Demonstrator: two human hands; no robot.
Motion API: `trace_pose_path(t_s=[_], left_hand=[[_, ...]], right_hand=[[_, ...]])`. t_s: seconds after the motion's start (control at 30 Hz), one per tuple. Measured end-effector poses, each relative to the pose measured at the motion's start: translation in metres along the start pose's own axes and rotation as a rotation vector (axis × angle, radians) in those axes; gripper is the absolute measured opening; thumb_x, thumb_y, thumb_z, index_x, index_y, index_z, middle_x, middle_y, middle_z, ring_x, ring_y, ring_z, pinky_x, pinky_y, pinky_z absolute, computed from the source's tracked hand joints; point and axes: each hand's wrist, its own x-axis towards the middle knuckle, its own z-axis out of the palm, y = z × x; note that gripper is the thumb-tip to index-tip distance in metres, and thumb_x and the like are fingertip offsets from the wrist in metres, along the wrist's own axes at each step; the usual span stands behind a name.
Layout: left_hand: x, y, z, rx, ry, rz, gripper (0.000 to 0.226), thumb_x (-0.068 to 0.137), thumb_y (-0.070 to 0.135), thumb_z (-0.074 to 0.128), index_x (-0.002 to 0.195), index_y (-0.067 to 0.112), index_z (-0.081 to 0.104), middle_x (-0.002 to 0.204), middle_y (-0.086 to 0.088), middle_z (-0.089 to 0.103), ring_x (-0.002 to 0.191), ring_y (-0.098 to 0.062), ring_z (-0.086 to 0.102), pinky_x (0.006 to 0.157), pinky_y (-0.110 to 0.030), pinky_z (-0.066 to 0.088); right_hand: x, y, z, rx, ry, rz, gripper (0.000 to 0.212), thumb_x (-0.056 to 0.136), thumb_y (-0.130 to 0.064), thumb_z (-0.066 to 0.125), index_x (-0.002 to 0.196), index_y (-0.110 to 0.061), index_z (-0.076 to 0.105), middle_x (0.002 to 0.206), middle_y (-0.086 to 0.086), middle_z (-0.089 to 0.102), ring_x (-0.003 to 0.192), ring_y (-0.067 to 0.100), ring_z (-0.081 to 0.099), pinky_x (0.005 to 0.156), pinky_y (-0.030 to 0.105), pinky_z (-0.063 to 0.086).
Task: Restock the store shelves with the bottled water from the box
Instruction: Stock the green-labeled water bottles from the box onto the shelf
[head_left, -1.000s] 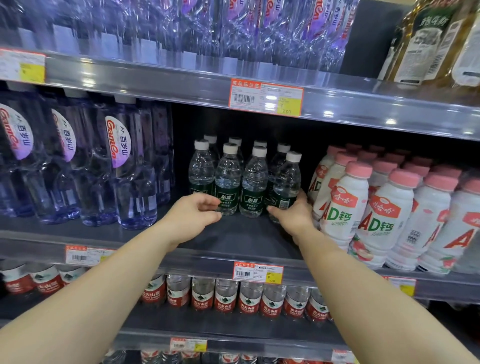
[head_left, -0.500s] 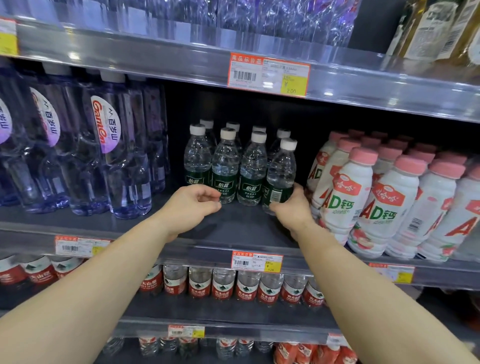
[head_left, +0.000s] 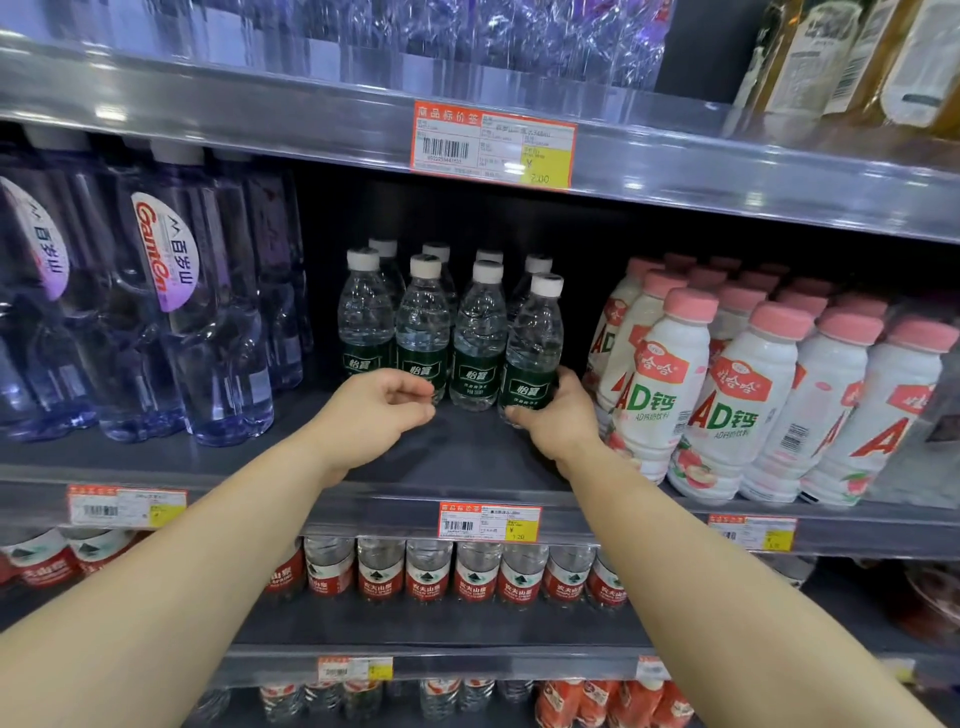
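Head view, middle shelf (head_left: 457, 467), item by item.

Right hand (head_left: 558, 418): fingers and thumb wrapped low around the front-right water bottle (head_left: 532, 353), at its green label. A second ago this bottle leaned and stood slightly forward of its neighbours; it now stands nearly upright, just beside the next bottle in the front row. Judged as nearly placed, with only the release remaining.

Left hand (head_left: 376, 410): fingers loosely curled, holding nothing, fingertips just in front of the second bottle from the left. It has barely shifted over the last second (whether it touches the label cannot be told).

Green-label water bottles (head_left: 423, 332): two rows of four, white caps, set back on the shelf with bare shelf in front of them. That room suggests more rows could go in, so restocking looks unfinished.

Box: not in view.

Neighbours: tall purple-tinted bottles (head_left: 197, 312) to the left, standing apart from the group; pink-capped white drink bottles (head_left: 675, 395) to the right, close beside the right hand's wrist (a nudge risk on withdrawal).

Price tag (head_left: 491, 522): on the shelf edge directly below the group.
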Motion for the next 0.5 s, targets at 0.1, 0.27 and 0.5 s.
trace_pose_path(t_s=[0.1,0.27,0.5], left_hand=[[-0.002,0.001,-0.003,0.007,0.007,-0.006,0.022,0.089,0.014,0.069,0.108,0.023,0.066,0.107,0.005,0.069,0.096,-0.003,0.062,0.079,-0.02,0.049],[-0.008,0.0,-0.008,0.025,0.023,-0.022,0.022,0.089,0.014,0.068,0.109,0.022,0.066,0.106,0.007,0.069,0.098,-0.004,0.062,0.083,-0.023,0.051],[-0.012,0.001,-0.011,0.031,0.028,-0.042,0.025,0.09,0.015,0.068,0.114,0.02,0.066,0.106,0.007,0.069,0.102,-0.007,0.063,0.084,-0.022,0.048]], right_hand=[[0.007,-0.003,-0.001,-0.034,0.004,0.009,0.066,0.074,-0.009,0.083,0.131,-0.012,0.05,0.12,0.007,0.066,0.107,0.023,0.062,0.097,0.039,0.05],[0.017,-0.007,0.0,-0.121,0.003,-0.007,0.065,0.078,-0.014,0.08,0.134,-0.011,0.046,0.126,0.01,0.063,0.115,0.029,0.059,0.097,0.035,0.047],[0.009,-0.013,-0.001,-0.131,-0.012,0.046,0.077,0.078,-0.016,0.08,0.142,-0.012,0.037,0.133,0.01,0.059,0.122,0.029,0.055,0.102,0.036,0.044]])
